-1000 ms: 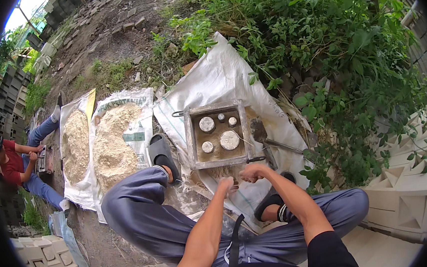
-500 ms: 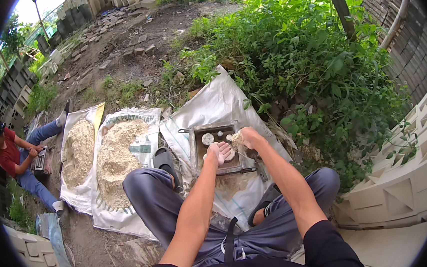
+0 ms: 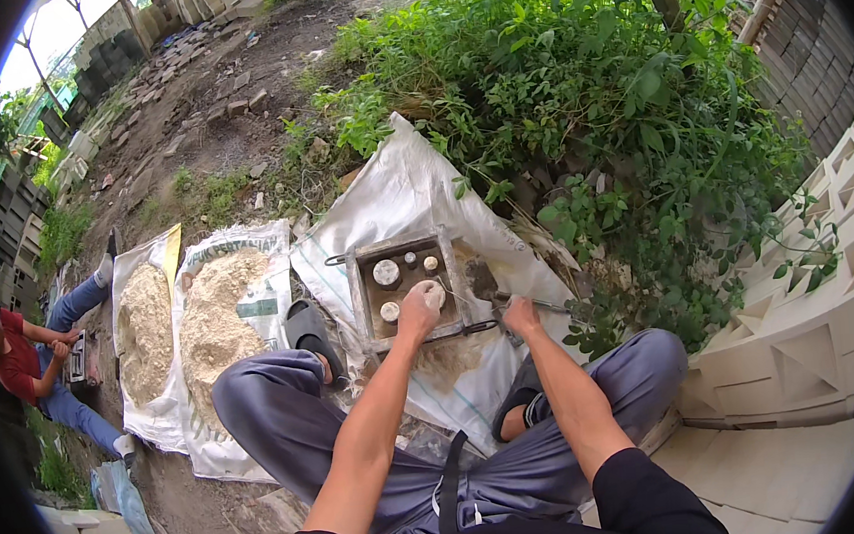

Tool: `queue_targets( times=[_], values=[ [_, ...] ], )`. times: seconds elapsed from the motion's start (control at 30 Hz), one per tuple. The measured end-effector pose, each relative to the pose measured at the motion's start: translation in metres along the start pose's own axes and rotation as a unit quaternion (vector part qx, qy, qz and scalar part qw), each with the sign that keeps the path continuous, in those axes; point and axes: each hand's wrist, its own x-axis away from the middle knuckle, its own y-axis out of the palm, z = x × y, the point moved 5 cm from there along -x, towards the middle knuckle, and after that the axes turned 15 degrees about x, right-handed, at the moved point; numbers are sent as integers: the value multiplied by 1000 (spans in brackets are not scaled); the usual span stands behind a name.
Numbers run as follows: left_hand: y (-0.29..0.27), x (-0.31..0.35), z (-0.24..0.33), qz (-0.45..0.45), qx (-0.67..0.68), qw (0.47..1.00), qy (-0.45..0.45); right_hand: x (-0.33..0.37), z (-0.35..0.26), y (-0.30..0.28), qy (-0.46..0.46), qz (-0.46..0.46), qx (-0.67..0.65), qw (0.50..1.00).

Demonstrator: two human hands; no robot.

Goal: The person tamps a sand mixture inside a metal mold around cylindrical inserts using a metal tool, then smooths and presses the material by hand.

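Observation:
A square wooden frame box (image 3: 357,298) with dark loop handles rests on the white sack before me. Inside it stand several round plugs with white tops, including a large plug (image 3: 386,274) at far left and a smaller plug (image 3: 390,312) nearer me. My left hand (image 3: 418,311), dusted pale, curls over the round plug (image 3: 434,294) at the near right; its fingers are partly hidden. Right of the box, my right hand (image 3: 522,318) is closed at a thin tool (image 3: 548,306) lying on the sack. A dark, flat piece (image 3: 481,278) lies beside the box.
To the left, two sacks hold heaps of pale powder (image 3: 215,314). Farther left sits another person (image 3: 25,359) with a small box. Green plants (image 3: 575,105) grow beyond the sack; pale patterned blocks (image 3: 795,348) line the right. My sandalled feet flank the box.
My left hand has turned from an upturned, spread palm to curling over a plug. My right hand left the box with its pale clump gone, moving right and nearer. The view shifted slightly.

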Motion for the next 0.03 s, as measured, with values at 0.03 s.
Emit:
queue_targets(
  times=[0.03],
  values=[
    [2,-6,-4,-3,-6,1000,-1,-8,1,4,0,-2,-6,1000]
  ],
)
